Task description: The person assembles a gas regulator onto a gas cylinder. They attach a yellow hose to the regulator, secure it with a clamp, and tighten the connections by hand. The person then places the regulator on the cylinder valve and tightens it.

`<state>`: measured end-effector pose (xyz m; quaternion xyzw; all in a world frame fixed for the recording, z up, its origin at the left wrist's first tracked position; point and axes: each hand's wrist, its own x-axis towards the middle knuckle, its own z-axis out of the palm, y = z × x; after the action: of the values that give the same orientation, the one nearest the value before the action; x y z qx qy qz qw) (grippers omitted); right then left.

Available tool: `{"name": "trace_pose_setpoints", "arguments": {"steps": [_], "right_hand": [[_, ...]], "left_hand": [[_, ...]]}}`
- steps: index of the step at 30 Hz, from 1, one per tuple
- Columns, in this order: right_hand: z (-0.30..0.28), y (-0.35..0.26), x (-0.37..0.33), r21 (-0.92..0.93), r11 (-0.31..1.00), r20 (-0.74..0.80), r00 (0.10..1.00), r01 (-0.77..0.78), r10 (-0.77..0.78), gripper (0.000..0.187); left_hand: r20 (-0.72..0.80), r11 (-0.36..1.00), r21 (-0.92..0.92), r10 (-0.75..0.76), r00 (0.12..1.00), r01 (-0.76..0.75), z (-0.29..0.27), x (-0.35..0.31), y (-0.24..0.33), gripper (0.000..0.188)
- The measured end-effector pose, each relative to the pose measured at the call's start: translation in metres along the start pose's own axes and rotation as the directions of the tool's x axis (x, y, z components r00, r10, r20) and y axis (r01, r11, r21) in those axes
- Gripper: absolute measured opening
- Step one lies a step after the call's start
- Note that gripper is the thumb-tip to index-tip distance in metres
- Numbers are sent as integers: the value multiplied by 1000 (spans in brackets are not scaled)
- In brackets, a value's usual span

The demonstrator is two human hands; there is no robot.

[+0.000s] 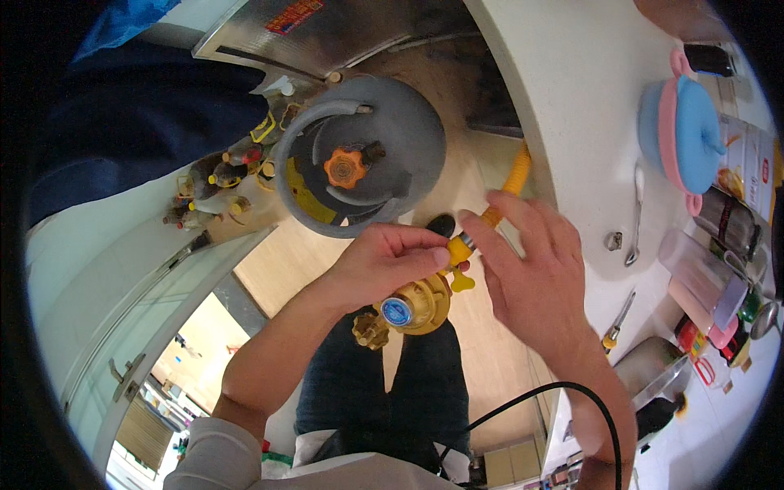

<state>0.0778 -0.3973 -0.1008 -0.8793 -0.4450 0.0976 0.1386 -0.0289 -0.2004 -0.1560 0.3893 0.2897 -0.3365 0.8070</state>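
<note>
My left hand (pixel 384 265) pinches the outlet neck of a yellow gas regulator (pixel 429 306) between thumb and fingers. The regulator hangs above my legs, with a blue round cap and a ribbed knob at its near end. A yellow wing-shaped key (pixel 463 282) sticks out from its neck. A corrugated yellow gas hose (pixel 516 169) meets this neck at a silver clamp (pixel 468 241). My right hand (pixel 535 273) is closed around the hose end just beyond the clamp, thumb hidden. Beyond both hands stands a grey gas cylinder (pixel 416 122) with an orange valve knob (pixel 345 168).
Several bottles (pixel 229 173) stand on the floor left of the cylinder. On the white counter (pixel 580 122) at right are a blue-and-pink lidded pot (pixel 682 135), a spoon (pixel 637 216), a small metal piece (pixel 613 241) and a screwdriver (pixel 618 324). A black cable (pixel 563 384) loops by my right forearm.
</note>
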Motion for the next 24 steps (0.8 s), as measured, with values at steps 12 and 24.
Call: {"name": "trace_pose_setpoints", "arguments": {"steps": [12,24], "right_hand": [[10,9,27,223,918,164,916,328,-367,21],[2,-16,66,314,888,277,862,337,-425,33]], "left_hand": [[157,966,257,-65,985,23,-24,-38,22,51],[336,904,427,-181,924,22,-70,-46,41,51]]}}
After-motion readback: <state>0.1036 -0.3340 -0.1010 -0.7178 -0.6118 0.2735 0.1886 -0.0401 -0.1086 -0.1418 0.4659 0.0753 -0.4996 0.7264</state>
